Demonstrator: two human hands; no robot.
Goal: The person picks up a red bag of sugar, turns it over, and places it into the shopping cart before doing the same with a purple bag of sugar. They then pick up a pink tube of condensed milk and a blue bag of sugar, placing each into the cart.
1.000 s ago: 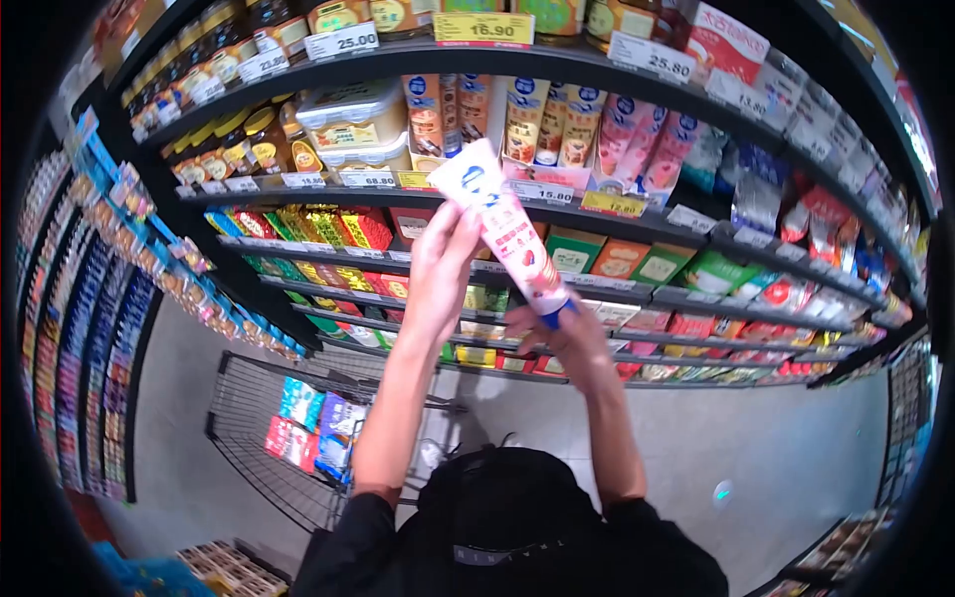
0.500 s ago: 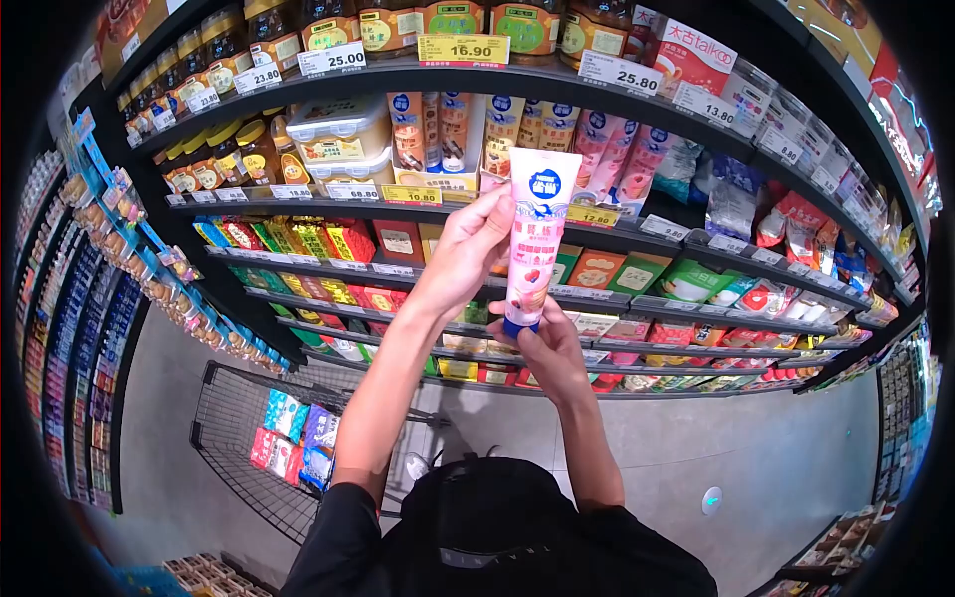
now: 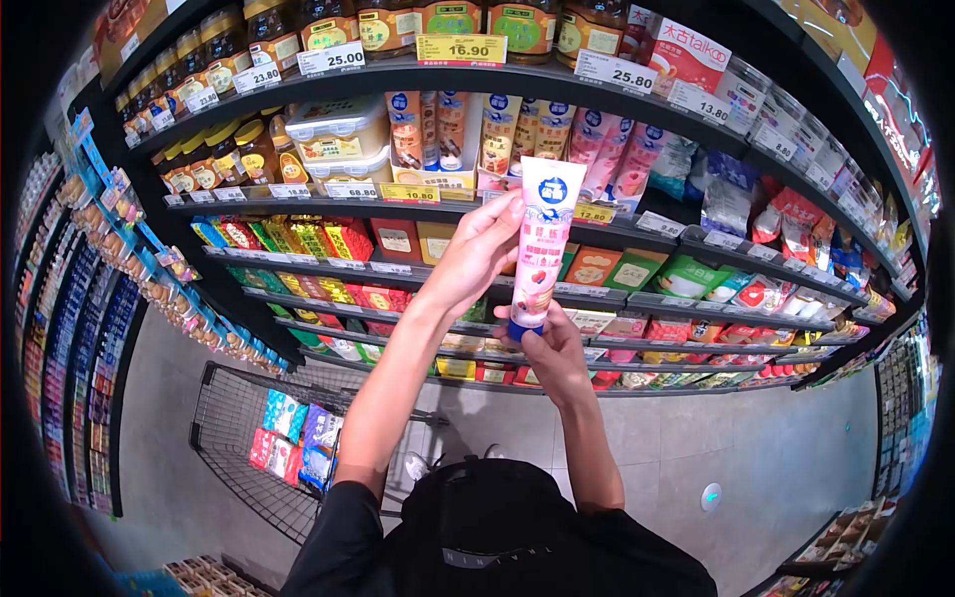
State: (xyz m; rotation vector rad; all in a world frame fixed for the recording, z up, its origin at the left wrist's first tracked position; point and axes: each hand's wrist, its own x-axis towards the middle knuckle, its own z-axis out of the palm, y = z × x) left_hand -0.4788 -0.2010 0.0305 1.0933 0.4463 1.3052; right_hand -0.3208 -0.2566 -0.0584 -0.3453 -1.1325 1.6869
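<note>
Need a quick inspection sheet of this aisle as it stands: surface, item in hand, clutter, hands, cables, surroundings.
Surface: grey floor, bare where visible.
Item in hand: pink tube, upright, blue cap down, in front of the shelves.
Clutter: shopping cart at left, holding colourful packets.
Hands: left hand grips the tube's side; right hand holds the cap end.
Cables: nothing seen.
Surroundings: stocked shelves with price tags, jars, pouches and boxes.

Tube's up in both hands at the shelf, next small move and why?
Probably lower the pink tube toward the shopping cart at lower left. The left hand grips its upper body, the right hand pinches the blue cap, and it stands upright, label facing the camera, clear of the shelf. The cart already holds packets.
</note>
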